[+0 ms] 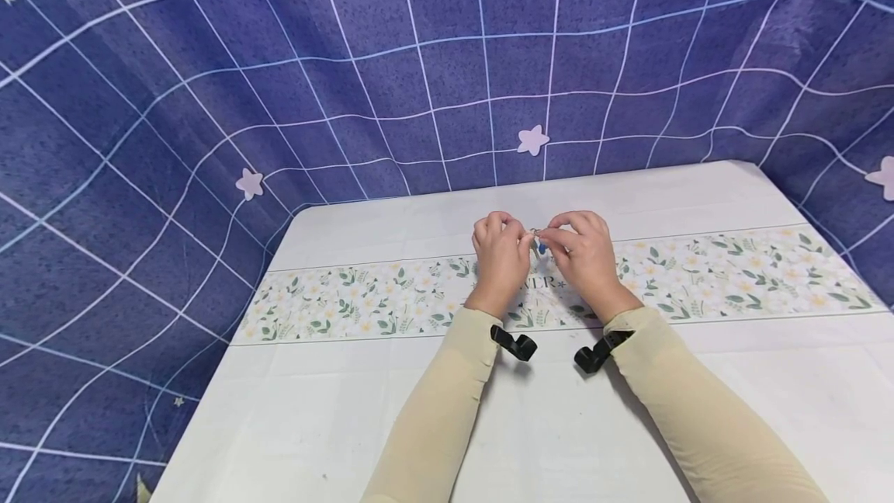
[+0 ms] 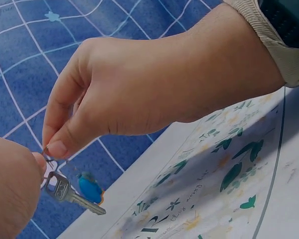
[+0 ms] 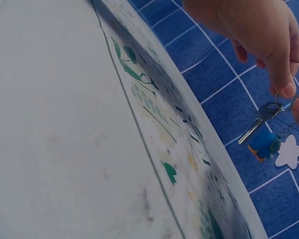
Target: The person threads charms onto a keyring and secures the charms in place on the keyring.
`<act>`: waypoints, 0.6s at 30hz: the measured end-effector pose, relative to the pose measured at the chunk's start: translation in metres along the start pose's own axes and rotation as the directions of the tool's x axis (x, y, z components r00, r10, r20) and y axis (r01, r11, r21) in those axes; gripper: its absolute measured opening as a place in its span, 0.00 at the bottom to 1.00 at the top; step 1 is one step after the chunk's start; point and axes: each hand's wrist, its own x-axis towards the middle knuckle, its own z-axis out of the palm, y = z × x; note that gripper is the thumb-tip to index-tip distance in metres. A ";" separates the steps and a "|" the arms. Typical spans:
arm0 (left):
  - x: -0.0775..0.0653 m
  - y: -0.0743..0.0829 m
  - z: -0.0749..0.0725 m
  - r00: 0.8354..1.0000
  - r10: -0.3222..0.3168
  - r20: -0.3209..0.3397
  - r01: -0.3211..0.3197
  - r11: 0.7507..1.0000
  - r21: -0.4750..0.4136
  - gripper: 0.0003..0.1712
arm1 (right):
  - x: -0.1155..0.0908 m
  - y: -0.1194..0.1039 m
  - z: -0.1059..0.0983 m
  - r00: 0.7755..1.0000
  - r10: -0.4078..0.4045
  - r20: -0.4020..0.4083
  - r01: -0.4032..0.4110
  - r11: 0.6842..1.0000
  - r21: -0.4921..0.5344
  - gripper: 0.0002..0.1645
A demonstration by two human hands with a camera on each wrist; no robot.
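Thumb and fingertips of my left hand (image 1: 501, 258) pinch a thin metal key ring (image 3: 289, 105) from the left. Opposite, my right hand (image 1: 585, 254) pinches the same ring; its thumb and index tip meet at the wire in the left wrist view. Between the hands hangs a silver key (image 2: 72, 194) with its blade pointing down. Beside it a small blue charm (image 2: 90, 188) with an orange edge dangles on a short chain (image 3: 287, 128). Fingertips hide part of the ring. Both hands are raised over the far half of the table.
A white tablecloth (image 1: 335, 410) with a printed flower band (image 1: 377, 293) covers the table. Behind and to the left hangs a blue curtain (image 1: 447, 68) with grid lines and stars. Black straps with small cameras (image 1: 515, 344) sit on both wrists.
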 end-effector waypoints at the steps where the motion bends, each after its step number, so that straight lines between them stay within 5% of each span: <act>1: 0.000 -0.001 0.000 1.000 -0.012 0.008 0.012 1.000 -0.014 0.12 | 0.000 0.000 0.000 1.000 0.010 -0.004 -0.010 1.000 0.005 0.05; 18: -0.001 -0.004 0.000 0.993 -0.111 0.048 0.118 0.976 -0.183 0.12 | -0.003 0.005 0.002 0.995 0.091 -0.038 -0.086 0.990 0.112 0.07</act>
